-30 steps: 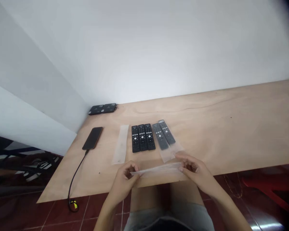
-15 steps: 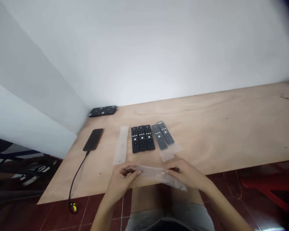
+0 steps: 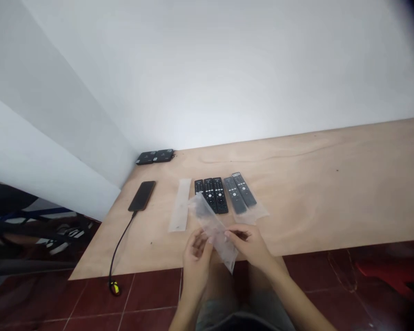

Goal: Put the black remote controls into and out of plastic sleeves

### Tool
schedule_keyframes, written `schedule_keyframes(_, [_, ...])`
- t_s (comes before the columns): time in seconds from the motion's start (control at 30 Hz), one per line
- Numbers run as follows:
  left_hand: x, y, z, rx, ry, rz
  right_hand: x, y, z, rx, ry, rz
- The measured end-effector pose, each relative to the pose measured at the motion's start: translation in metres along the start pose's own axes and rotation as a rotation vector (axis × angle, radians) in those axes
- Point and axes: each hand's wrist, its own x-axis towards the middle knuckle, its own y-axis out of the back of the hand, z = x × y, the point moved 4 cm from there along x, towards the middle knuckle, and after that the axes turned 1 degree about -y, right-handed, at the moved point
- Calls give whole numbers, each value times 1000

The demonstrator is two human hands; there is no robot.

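Observation:
Both hands are at the near edge of the plywood table [image 3: 331,193] with a long clear plastic sleeve [image 3: 212,226] between them. My right hand [image 3: 250,243] pinches its lower part. My left hand [image 3: 197,257] has its fingers curled beside the sleeve and touches it. The sleeve tilts up and away to the left, and its far end covers part of the leftmost remote. Three black remotes [image 3: 213,195] lie side by side just beyond the hands. Two more remotes [image 3: 240,193] lie to their right inside clear sleeves.
Another flat empty sleeve [image 3: 180,205] lies left of the remotes. A black phone [image 3: 142,195] with a cable running off the table edge lies further left. Two small black devices [image 3: 155,156] sit at the back corner by the white wall. Red tiled floor lies below.
The sleeve was held level across both hands; now it is turned to stand tilted, far end up over the remotes. Both hands have come closer together. The camera has shifted slightly.

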Motion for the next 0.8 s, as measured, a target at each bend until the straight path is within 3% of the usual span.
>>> schedule_keyframes(0.07, [1, 5, 1, 38, -10, 42, 1, -5, 0, -11, 5, -28])
schedule_keyframes(0.17, [20, 33, 15, 111, -52, 91, 1, -4, 1, -18, -3, -36])
schedule_keyframes(0.3, [79, 84, 48, 306, -210, 117, 2, 0, 2, 47, -14, 21])
schedule_keyframes(0.4, [130, 104, 59, 590, -263, 43, 2, -1, 4, 51, -3, 20])
schedule_keyframes(0.5, [165, 109, 55, 732, -292, 40, 1, -3, 6, 43, -20, -3])
schedule_keyframes(0.57, [175, 107, 49, 816, -320, 64, 0, -4, 7, 37, -32, -9])
schedule_keyframes(0.67, [175, 104, 45, 938, -383, 95, -1, -4, 6, 29, -36, -5])
schedule_keyframes(0.8, [173, 94, 61, 1022, -520, 64, -1, -3, 6, 15, -39, 6])
